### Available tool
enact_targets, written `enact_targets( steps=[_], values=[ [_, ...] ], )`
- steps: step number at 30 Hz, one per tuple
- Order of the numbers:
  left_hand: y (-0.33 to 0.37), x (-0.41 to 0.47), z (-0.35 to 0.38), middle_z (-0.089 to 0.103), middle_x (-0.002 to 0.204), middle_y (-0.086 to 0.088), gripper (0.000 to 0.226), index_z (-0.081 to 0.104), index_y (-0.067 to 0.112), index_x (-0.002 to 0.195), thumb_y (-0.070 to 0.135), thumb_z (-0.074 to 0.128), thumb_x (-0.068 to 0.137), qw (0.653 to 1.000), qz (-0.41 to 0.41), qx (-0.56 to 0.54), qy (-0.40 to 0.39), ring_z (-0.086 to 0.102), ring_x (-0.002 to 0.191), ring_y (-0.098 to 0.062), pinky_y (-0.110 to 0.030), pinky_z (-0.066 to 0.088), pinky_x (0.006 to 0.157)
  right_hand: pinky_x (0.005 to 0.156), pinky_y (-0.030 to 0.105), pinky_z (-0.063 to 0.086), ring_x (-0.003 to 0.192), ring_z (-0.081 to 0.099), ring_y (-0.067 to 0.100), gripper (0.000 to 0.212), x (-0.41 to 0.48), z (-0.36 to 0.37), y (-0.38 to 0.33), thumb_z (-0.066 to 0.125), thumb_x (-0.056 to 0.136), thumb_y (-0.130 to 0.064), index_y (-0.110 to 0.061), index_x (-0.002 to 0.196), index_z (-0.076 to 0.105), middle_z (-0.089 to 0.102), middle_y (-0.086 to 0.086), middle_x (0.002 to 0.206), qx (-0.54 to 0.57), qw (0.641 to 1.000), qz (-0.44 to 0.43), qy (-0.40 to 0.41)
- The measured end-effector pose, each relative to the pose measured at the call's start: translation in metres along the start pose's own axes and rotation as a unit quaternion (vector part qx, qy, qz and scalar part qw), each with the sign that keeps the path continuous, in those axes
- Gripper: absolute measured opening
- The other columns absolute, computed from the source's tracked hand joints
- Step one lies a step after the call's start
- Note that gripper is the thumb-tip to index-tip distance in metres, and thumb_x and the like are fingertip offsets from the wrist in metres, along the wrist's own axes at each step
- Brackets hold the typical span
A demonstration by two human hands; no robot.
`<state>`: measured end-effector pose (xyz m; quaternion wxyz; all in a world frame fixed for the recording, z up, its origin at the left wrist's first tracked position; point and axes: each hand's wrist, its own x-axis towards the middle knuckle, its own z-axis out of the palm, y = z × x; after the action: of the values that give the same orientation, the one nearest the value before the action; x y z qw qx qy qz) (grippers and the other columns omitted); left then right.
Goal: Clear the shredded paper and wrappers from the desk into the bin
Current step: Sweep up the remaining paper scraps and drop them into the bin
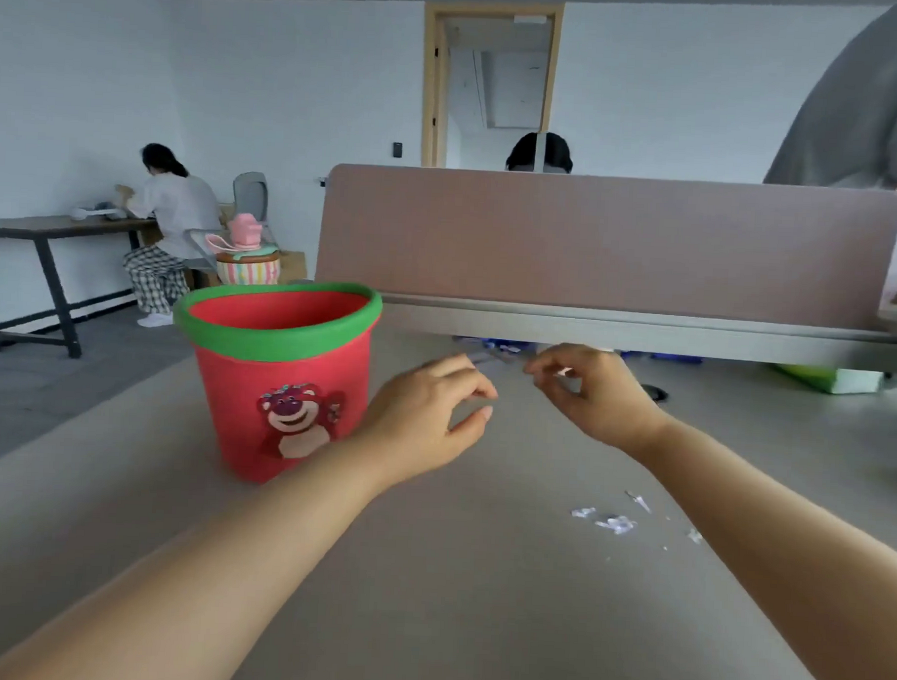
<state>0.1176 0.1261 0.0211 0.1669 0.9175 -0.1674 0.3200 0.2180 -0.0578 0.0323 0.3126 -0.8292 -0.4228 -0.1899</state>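
A red bin [280, 384] with a green rim and a pink bear picture stands on the grey desk [426, 570], left of centre. My left hand [422, 421] hovers just right of the bin, fingers curled apart, holding nothing. Further right, my right hand [588, 392] is held above the desk with its fingers pinched; something small and white shows between them, but I cannot tell what. Small white paper shreds [616, 522] lie on the desk below my right forearm. More wrappers and scraps [497, 351] lie at the far edge under the divider.
A pink-brown divider panel [605, 244] closes off the desk's far side, with a person's head behind it. A green and white item [830, 379] lies at the far right. A person sits at another table [55, 227] at the left. A grey-sleeved person stands at the upper right.
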Motion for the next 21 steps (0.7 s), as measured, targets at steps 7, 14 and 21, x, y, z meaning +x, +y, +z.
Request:
enact_targets(
  steps=[7,14,21],
  values=[
    [0.049,-0.001,0.101,-0.014,0.155,0.004,0.082,-0.005,0.017,0.145,0.058,0.036,0.087,0.914,-0.065,-0.013,-0.399,-0.012,0.141,-0.008,-0.03,0.001,0.117,0.106,0.018,0.024,0.133,0.037,0.018,0.049,-0.113,-0.031,0.075,0.051,0.09,-0.031,-0.015,0.134,0.038,0.04,0.005,0.145,-0.111,0.957,0.183,-0.198],
    [0.072,-0.008,0.129,-0.007,0.156,0.002,0.069,0.003,0.02,0.145,0.053,0.032,0.091,0.917,0.03,0.017,-0.397,-0.01,0.141,-0.005,-0.03,-0.004,0.116,0.111,0.015,0.013,0.135,0.02,0.002,0.048,-0.143,-0.031,0.085,0.042,0.094,-0.029,-0.015,0.139,0.031,0.026,0.001,0.152,-0.04,0.946,0.176,-0.269],
    [0.073,-0.01,0.131,0.012,0.155,0.007,0.063,0.019,0.018,0.144,0.044,0.042,0.091,0.948,-0.021,-0.048,-0.314,0.008,0.141,-0.003,-0.022,0.01,0.116,0.106,0.012,0.017,0.135,0.034,0.016,0.043,-0.136,-0.024,0.091,0.042,0.093,-0.01,-0.011,0.135,0.037,0.036,0.007,0.147,-0.037,0.975,0.156,-0.155]
  ],
)
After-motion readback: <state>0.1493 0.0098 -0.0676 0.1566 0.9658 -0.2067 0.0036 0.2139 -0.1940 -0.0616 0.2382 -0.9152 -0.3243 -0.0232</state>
